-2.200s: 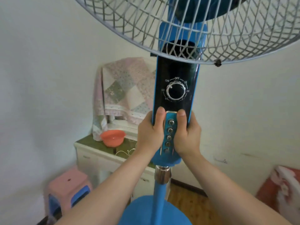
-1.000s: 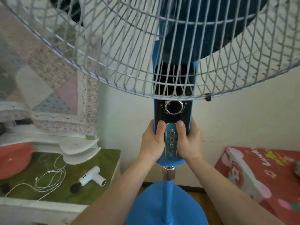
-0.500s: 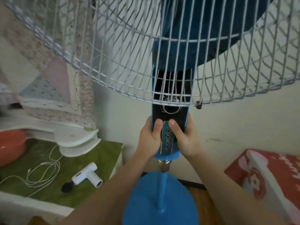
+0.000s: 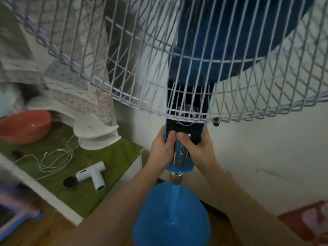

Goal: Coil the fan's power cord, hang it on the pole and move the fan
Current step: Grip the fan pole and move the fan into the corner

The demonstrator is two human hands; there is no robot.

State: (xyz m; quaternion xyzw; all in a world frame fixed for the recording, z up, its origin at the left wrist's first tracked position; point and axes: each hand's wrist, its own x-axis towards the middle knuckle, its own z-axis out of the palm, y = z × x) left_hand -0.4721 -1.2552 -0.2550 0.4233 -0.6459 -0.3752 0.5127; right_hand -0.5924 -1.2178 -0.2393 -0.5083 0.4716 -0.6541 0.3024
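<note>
Pedestal fan [image 4: 186, 71]: upright beside green-topped cabinet [image 4: 113, 157]. 2 hands, left hand [image 4: 162, 148] and right hand [image 4: 196, 150], each wrapped round control column [image 4: 184, 126], likely for balanced carrying. Power cord: not visible.

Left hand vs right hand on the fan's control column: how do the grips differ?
The left hand grips the blue and black control column from its left side; the right hand grips from the right. The left thumb lies on the black panel beside the button strip; the right thumb lies across the strip's top. Both wrap the column at about the same height, thumbs meeting in front.
</note>
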